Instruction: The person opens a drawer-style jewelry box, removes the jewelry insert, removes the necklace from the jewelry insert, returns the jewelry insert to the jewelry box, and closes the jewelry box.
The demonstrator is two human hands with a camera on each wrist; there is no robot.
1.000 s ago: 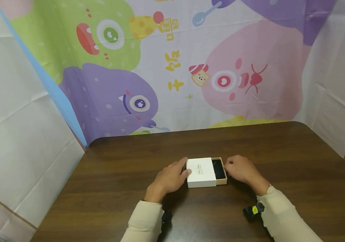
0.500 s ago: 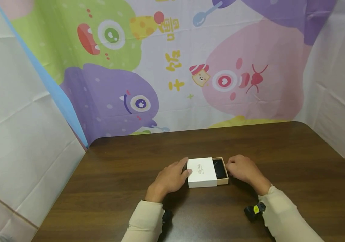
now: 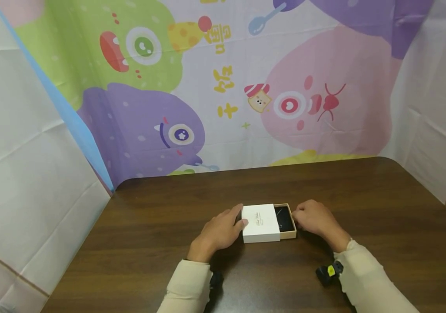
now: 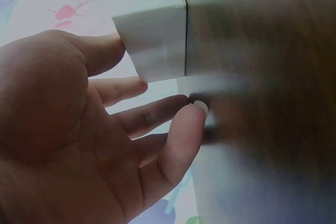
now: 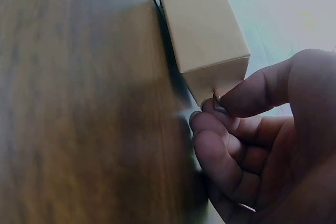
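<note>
A small white drawer-style gift box (image 3: 260,219) with printed lettering lies on the brown table. Its light tan inner drawer (image 3: 288,235) sticks partway out of the right side, showing a black insert (image 3: 284,218) with a thin, pale line on it. My left hand (image 3: 219,228) holds the white sleeve (image 4: 155,40) at its left end, thumb and index finger against its edges and the other fingers loosely bent below. At the other end, my right hand (image 3: 312,216) pinches a small pull tab (image 5: 219,103) on the drawer's end face between thumb and index finger.
The wooden table (image 3: 160,208) reaches back to a hanging cloth (image 3: 231,143) printed with cartoon monsters. Pale panels (image 3: 27,165) stand on both sides. A dark wrist camera (image 3: 329,273) sits under the right cuff.
The drawer has slid slightly further right out of the sleeve, with my right hand moving along with it. My left hand stays almost still on the sleeve.
</note>
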